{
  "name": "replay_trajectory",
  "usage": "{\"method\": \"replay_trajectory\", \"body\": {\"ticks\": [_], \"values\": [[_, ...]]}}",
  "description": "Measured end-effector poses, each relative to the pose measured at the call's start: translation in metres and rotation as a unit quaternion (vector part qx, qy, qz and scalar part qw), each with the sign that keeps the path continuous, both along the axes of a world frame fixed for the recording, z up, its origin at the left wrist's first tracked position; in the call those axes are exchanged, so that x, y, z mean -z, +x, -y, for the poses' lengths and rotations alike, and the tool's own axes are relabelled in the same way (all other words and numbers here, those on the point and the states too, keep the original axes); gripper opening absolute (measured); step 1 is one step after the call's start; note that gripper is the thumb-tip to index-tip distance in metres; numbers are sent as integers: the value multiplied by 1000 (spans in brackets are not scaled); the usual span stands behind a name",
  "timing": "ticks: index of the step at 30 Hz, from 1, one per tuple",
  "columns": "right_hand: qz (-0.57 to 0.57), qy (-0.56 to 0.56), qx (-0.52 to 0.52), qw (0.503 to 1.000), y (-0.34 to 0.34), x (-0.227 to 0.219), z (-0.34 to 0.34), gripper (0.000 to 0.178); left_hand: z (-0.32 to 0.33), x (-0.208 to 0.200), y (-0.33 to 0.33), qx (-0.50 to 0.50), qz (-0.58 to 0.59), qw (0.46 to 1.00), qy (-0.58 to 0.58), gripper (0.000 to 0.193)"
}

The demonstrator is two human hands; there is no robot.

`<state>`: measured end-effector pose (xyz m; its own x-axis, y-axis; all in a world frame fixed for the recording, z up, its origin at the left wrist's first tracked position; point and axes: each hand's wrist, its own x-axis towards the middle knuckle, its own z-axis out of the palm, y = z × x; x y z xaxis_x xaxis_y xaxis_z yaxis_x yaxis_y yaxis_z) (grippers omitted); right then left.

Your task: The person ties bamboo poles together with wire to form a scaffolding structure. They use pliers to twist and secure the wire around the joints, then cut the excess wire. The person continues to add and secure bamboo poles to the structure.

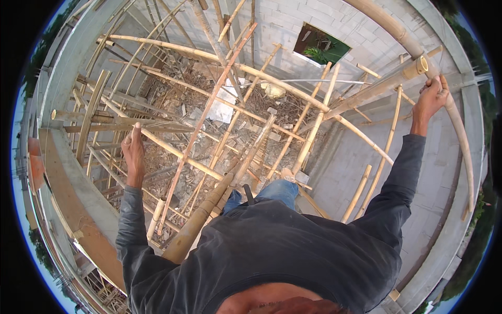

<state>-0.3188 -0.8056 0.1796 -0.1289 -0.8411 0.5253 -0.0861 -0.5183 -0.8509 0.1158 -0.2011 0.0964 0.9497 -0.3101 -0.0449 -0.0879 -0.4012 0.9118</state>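
Note:
Far out to the right, my right hand [431, 100] is closed at a long curved bamboo pole [458, 123], its fingertips against the pole's side. Just beyond that hand is the open cut end of a thick bamboo pole [389, 88]. On the left, my left hand [134, 157] is raised with the thumb pointing up and the fingers curled. What those fingers hold, if anything, is hidden. It is nearest to a slanting bamboo pole [170, 148] of the scaffold and a short horizontal bamboo end [78, 115].
Crossed bamboo poles [201, 52] form a scaffold beneath me. Rubble [209, 118] and a pale sheet [221, 104] lie far below. My foot [288, 174] is among the poles. A block wall [277, 21] with a window opening [321, 44] rises ahead; a concrete beam [60, 73] borders the left.

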Motion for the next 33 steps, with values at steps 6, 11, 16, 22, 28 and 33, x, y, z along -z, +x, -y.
{"method": "replay_trajectory", "body": {"ticks": [6, 11, 16, 22, 28, 33], "values": [[-257, -99, 49, 960, 75, 28, -59, 36, 73, 11, -18, 28, 0, 990, -136, 43], [-352, -148, 226, 896, 56, 10, 107, 40, 81, 6, -7, 21, -9, 963, -270, 34], [-462, -19, 237, 855, 29, -1, 189, 38, 161, -67, 23, 24, 74, 913, -401, 38], [-506, 45, 237, 828, 42, 3, 162, 39, 347, -192, 16, 96, 203, 841, -492, 40], [-470, 56, 240, 847, 36, -2, 153, 38, 585, -175, 16, 229, 178, 896, -336, 48], [-449, 41, 234, 861, 65, 5, 149, 36, 693, -88, 73, 263, 435, 855, -103, 46]]}}
